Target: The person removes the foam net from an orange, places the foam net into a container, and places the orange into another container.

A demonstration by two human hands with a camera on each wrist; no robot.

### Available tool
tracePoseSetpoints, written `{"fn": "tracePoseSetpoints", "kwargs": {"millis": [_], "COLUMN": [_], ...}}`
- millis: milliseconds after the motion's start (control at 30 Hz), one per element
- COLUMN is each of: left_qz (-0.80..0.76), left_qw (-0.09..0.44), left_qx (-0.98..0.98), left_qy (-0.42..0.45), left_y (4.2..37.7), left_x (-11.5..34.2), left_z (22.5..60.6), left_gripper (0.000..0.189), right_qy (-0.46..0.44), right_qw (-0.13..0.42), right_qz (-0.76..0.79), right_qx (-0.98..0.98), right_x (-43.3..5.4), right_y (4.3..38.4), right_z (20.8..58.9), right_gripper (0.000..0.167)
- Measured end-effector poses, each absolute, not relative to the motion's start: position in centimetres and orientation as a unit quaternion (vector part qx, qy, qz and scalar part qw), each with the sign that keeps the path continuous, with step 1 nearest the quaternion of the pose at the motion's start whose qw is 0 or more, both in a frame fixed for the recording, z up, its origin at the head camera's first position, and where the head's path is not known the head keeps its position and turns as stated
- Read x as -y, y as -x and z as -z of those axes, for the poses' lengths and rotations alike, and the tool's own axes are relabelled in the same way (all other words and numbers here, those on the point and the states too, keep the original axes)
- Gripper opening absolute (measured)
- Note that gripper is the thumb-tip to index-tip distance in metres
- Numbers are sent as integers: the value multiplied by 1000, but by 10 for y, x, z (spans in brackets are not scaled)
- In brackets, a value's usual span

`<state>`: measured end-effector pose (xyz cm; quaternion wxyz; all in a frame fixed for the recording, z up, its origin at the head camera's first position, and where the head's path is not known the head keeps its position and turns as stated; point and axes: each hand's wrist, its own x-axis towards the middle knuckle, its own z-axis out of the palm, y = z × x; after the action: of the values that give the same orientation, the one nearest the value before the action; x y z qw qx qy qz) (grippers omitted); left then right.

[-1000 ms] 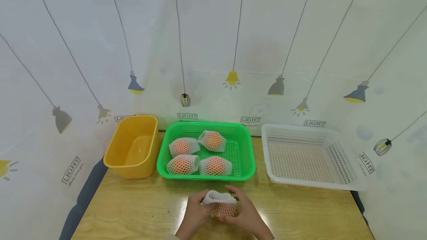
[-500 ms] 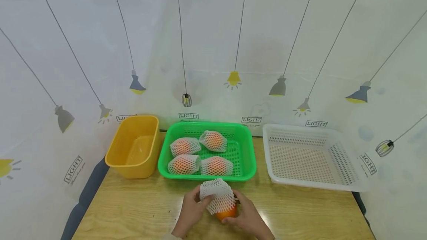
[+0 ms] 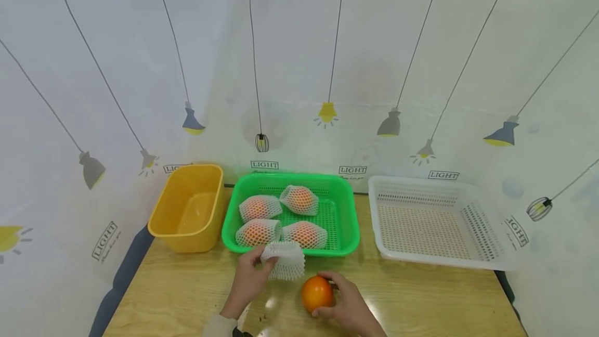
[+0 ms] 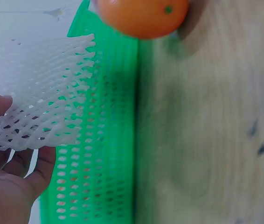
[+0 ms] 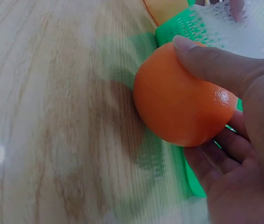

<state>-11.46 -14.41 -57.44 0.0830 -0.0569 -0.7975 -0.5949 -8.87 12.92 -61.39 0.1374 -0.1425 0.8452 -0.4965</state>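
Over tabletop [image 3: 421, 300], right hand [image 3: 345, 301] gripping glossy orange fruit [image 3: 315, 294], left hand [image 3: 249, 279] pinching white netting [image 3: 288, 262], perhaps foam

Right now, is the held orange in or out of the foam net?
Out: the held orange is bare in the right hand, apart from the white foam net that the left hand pinches.

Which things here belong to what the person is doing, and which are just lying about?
In the job:
orange fruit, gripped by the right hand
foam net, pinched by the left hand
probably the green basket, holding four netted fruits

Apparently just there:
yellow tub, untouched
white basket, untouched, though either might be used
lamp-print backdrop
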Motion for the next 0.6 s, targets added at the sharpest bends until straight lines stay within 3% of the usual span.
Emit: {"fn": "tracePoseSetpoints", "kwargs": {"millis": [167,400,600], "left_qz": [538,428,381], "left_qw": [155,239,198], "left_qx": [820,858,896], "left_qy": [118,154,111], "left_y": [127,157,177], "left_x": [169,214,248], "left_z": [558,520,480], "left_gripper": [18,24,19], "right_qy": [153,137,136], "right_qw": [118,146,143], "right_qz": [482,509,506], "right_qx": [-855,-837,-840], "right_x": [-132,-130,-131], "right_y": [88,89,88], "right_z": [616,620,620], "right_gripper": [83,84,84]}}
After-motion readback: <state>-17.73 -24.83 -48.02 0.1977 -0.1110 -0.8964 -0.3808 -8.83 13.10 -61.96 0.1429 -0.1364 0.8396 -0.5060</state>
